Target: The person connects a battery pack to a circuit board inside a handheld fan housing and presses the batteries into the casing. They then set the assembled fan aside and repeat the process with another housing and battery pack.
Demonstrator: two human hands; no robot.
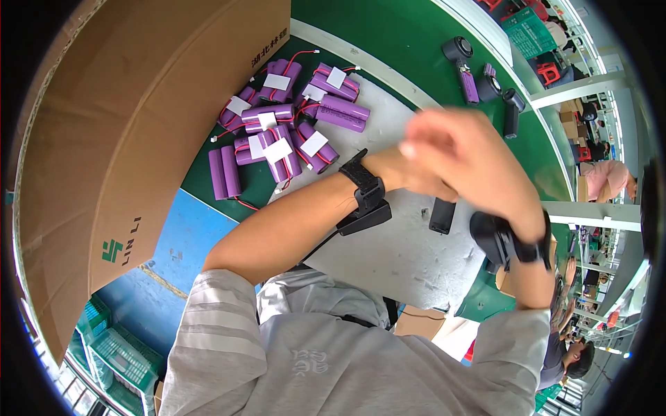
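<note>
My left hand (422, 180) reaches over the grey mat, mostly covered by my right hand. From under its fingers juts the lower end of a dark grey handle-shaped part (442, 216); the rest is hidden. The left fingers seem closed round it. Above it, my right hand (468, 149) is smeared by motion, so its grip and anything in it do not show. Left of both hands lies a pile of purple battery packs (343, 113) with red wires, small white connectors and white pads.
A tall cardboard box (159, 104) stands at the left. On the green bench (388, 31) beyond lie dark grey round-headed devices (458, 48), one with a purple cell in its handle. A grey mat (409, 270) lies before me. Green crates (125, 357) sit lower left; other people are at the right.
</note>
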